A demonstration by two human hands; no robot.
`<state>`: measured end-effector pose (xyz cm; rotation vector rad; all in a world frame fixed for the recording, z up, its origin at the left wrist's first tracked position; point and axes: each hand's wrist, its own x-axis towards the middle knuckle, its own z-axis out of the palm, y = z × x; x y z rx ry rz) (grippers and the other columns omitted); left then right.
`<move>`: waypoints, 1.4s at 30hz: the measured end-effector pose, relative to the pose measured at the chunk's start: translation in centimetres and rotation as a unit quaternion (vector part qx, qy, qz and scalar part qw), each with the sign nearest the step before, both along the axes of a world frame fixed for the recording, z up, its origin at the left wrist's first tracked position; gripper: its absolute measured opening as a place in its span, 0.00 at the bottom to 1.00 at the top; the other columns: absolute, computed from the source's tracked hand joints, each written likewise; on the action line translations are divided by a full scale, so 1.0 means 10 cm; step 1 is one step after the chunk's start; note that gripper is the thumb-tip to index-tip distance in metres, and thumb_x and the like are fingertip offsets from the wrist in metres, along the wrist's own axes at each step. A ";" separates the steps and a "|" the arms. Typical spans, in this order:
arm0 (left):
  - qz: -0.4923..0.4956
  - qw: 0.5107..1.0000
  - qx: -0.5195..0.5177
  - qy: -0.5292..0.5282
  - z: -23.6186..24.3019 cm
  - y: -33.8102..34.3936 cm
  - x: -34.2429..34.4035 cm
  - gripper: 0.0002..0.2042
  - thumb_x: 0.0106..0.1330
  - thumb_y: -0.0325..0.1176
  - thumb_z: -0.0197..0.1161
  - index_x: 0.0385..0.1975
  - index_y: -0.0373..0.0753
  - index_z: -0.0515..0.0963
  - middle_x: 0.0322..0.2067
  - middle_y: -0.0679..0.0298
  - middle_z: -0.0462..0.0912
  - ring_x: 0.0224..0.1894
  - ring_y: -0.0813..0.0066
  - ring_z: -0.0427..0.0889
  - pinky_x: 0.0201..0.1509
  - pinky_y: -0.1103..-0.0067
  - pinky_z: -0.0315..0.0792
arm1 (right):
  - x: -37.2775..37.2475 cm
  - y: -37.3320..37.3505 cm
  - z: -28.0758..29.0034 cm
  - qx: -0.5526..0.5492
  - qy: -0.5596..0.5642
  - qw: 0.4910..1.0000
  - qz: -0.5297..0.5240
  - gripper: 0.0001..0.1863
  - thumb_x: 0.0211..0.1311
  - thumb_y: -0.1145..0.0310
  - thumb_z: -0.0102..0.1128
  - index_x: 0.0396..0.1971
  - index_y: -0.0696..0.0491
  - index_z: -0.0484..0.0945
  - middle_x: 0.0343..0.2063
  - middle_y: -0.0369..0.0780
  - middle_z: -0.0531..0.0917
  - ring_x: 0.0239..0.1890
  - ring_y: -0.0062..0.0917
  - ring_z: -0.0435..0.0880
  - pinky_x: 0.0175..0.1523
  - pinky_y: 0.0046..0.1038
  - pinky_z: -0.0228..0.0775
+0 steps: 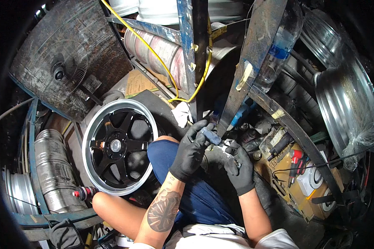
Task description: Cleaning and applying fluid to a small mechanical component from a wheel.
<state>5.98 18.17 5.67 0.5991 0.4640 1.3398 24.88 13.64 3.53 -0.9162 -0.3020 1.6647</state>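
Both my hands wear dark grey gloves and are raised close together over my lap. Between the fingers of my left hand (pixel 190 150) is a small blue-grey block (pixel 211 136), its far end angled toward my right hand. My right hand (pixel 238 167) has its fingers curled around a small whitish crumpled piece (pixel 227 147), mostly covered by the glove; its exact kind is unclear. Left of my knee rests a wheel rim (pixel 119 147) with glossy black spokes and a silver lip, its face up. Neither hand touches the rim.
A fan (pixel 65 71) stands behind the rim. Blue metal frame posts (pixel 190 54) rise ahead, with a yellow cable (pixel 147 44) running across. Tools, including a red-and-black one (pixel 295 162), lie on cardboard at right. More rims (pixel 340 108) stand on the right, and a dark bottle (pixel 85 193) on the left.
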 end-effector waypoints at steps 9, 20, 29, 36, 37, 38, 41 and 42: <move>0.035 0.955 0.076 0.286 0.32 0.10 0.17 0.17 0.65 0.23 0.62 0.54 0.32 0.75 0.41 0.65 0.82 0.42 0.79 0.81 0.49 0.80 0.75 | 0.32 -0.27 -0.59 -0.010 -0.076 0.996 -0.051 0.15 0.76 0.59 0.44 0.50 0.48 0.78 0.39 0.30 0.83 0.16 0.10 0.61 0.24 0.17 0.51; 0.007 0.868 0.126 0.479 0.02 0.21 0.52 0.23 0.57 0.21 0.71 0.54 0.31 0.75 0.43 0.61 0.84 0.44 0.77 0.82 0.51 0.78 0.78 | 0.75 -0.36 -0.31 0.007 -0.399 0.916 -0.038 0.14 0.72 0.64 0.50 0.44 0.57 0.81 0.33 0.37 0.85 0.17 0.17 0.71 0.25 0.21 0.64; -0.061 0.810 0.189 0.553 -0.08 -0.06 0.78 0.26 0.59 0.28 0.71 0.60 0.39 0.73 0.48 0.60 0.84 0.48 0.78 0.80 0.54 0.77 0.74 | 0.69 -0.06 -0.17 0.195 -0.563 0.801 0.063 0.14 0.73 0.63 0.50 0.44 0.57 0.79 0.37 0.50 0.82 0.40 0.37 0.83 0.46 0.34 0.73; -0.126 0.819 0.156 0.537 -0.14 -0.14 0.77 0.29 0.58 0.32 0.70 0.60 0.37 0.70 0.48 0.47 0.81 0.51 0.54 0.81 0.55 0.67 0.73 | 0.72 0.12 -0.10 0.194 -0.697 0.687 0.074 0.20 0.70 0.56 0.55 0.50 0.55 0.80 0.40 0.54 0.82 0.44 0.47 0.82 0.48 0.40 0.73; -0.082 0.825 0.186 0.526 -0.20 -0.15 0.79 0.28 0.58 0.32 0.70 0.60 0.37 0.70 0.47 0.47 0.81 0.49 0.54 0.82 0.54 0.67 0.74 | 0.68 0.14 -0.09 0.207 -0.673 0.705 0.080 0.20 0.70 0.57 0.55 0.50 0.57 0.80 0.41 0.53 0.83 0.45 0.44 0.83 0.50 0.38 0.73; -0.081 0.826 0.185 0.526 -0.29 -0.14 0.81 0.28 0.58 0.32 0.70 0.60 0.37 0.70 0.47 0.47 0.81 0.49 0.54 0.82 0.54 0.67 0.74 | 0.64 0.15 -0.06 0.221 -0.649 0.723 0.087 0.19 0.69 0.59 0.55 0.49 0.59 0.81 0.42 0.51 0.84 0.46 0.41 0.84 0.52 0.36 0.74; 0.016 0.787 0.267 0.556 -0.48 -0.10 0.78 0.27 0.58 0.32 0.70 0.58 0.37 0.71 0.45 0.49 0.82 0.46 0.57 0.83 0.51 0.68 0.75 | 0.51 0.16 0.19 0.228 -0.639 0.726 0.117 0.19 0.69 0.58 0.55 0.45 0.60 0.81 0.40 0.51 0.84 0.44 0.40 0.84 0.50 0.34 0.74; -0.027 0.811 0.231 0.537 -0.45 -0.09 0.79 0.26 0.58 0.33 0.70 0.57 0.37 0.71 0.44 0.50 0.83 0.45 0.56 0.84 0.50 0.69 0.75 | 0.50 0.17 0.25 0.223 -0.642 0.721 0.134 0.19 0.69 0.59 0.56 0.44 0.61 0.81 0.40 0.51 0.84 0.42 0.39 0.84 0.49 0.34 0.74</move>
